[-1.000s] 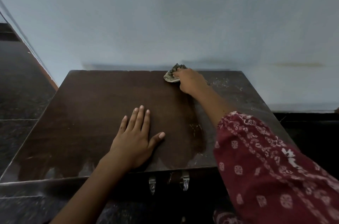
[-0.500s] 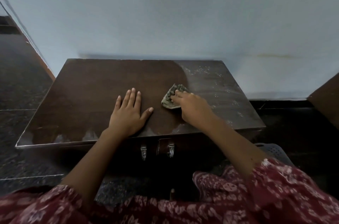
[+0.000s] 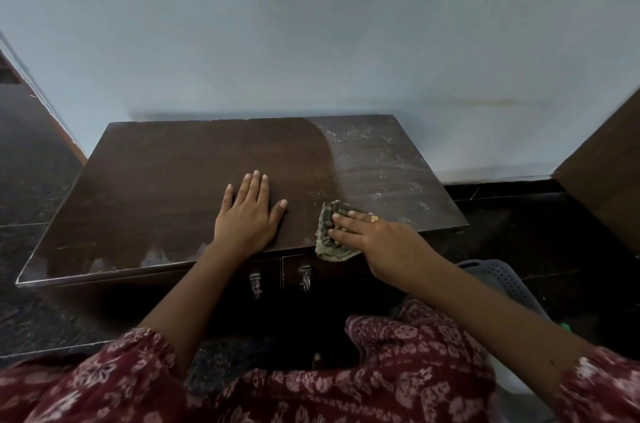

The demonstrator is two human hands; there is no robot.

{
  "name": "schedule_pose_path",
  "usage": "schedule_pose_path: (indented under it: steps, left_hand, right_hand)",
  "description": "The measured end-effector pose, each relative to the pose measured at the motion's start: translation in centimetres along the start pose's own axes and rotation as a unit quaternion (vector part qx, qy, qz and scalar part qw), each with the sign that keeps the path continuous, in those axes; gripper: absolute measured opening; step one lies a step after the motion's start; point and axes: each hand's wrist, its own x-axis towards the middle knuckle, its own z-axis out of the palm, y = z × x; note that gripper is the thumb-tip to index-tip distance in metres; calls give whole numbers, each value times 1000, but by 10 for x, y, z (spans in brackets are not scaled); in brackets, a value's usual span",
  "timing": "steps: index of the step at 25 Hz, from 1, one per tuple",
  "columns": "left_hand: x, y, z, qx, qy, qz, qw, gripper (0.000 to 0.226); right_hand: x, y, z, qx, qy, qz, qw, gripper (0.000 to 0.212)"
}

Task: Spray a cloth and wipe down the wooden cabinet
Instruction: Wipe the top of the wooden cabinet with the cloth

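The dark wooden cabinet (image 3: 166,173) stands against the pale wall. Its left and middle top looks dark and wiped, while the right part is dusty with pale specks. My left hand (image 3: 247,214) lies flat on the top, fingers spread, holding nothing. My right hand (image 3: 374,239) presses a crumpled greenish cloth (image 3: 329,235) onto the front edge of the top, right of my left hand. Part of the cloth hangs over the edge. No spray bottle is in view.
Two metal latches (image 3: 255,282) hang on the cabinet front. A grey perforated plastic basket (image 3: 502,280) sits on the dark floor at the right. A brown wooden panel (image 3: 609,180) stands at the far right. Dark stone floor lies to the left.
My right hand has dragged the cloth from the back edge of the top forward to the front edge. The view pulled back from the cabinet. My left hand stayed flat on the top.
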Motion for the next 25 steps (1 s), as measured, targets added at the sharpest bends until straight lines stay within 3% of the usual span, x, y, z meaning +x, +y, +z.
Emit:
schedule_pose_path:
  steps: [4, 10, 12, 19, 25]
  left_hand:
    - [10, 8, -1, 10, -1, 7, 1000, 64]
    - [16, 16, 0, 17, 62, -1, 998, 63]
    - [17, 18, 0, 12, 56, -5, 998, 73]
    - [29, 21, -8, -10, 24, -18, 999, 71]
    - [24, 14, -5, -19, 30, -4, 999, 74]
  right_hand:
    - [20, 17, -3, -17, -3, 19, 1000, 65]
    - [102, 48, -19, -35, 17, 68, 997, 57]
    - [134, 57, -23, -36, 25, 86, 995, 52]
    - [230, 96, -22, -19, 75, 124, 989, 42]
    - [225, 105, -21, -12, 67, 159, 985, 40]
